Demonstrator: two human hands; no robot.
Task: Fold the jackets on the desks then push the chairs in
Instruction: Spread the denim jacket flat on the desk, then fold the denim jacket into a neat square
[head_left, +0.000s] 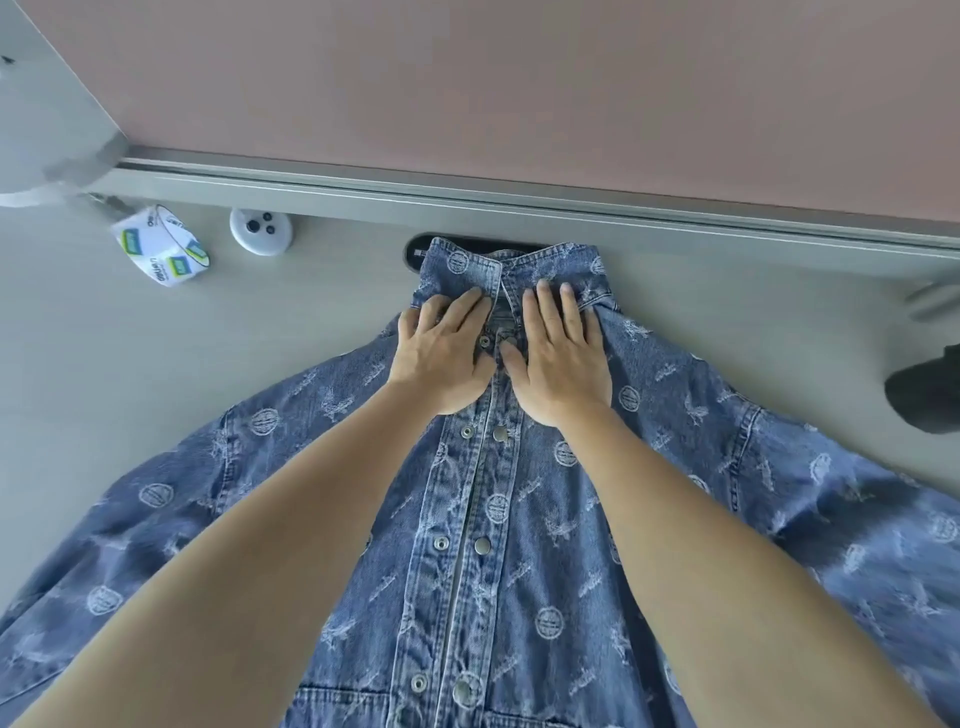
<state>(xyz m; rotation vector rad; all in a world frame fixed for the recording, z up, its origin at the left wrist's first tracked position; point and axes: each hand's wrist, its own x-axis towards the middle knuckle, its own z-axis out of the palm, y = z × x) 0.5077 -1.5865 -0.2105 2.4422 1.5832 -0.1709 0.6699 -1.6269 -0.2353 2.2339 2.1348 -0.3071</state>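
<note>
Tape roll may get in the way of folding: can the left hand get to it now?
Probably yes: the left hand lies flat on the denim jacket, holding nothing, and only bare desk separates it from the tape roll.

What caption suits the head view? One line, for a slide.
Left hand and right hand press flat on a denim jacket by its collar, on a grey desk.

Single head-worn, wide-angle view. We look forward and steeply down from above the near edge of the bench (270, 343) toward its far edge, where the partition (519, 78) rises. We stand close: the jacket (519, 519) fills the lower frame, its sleeves running past both side borders.
</note>
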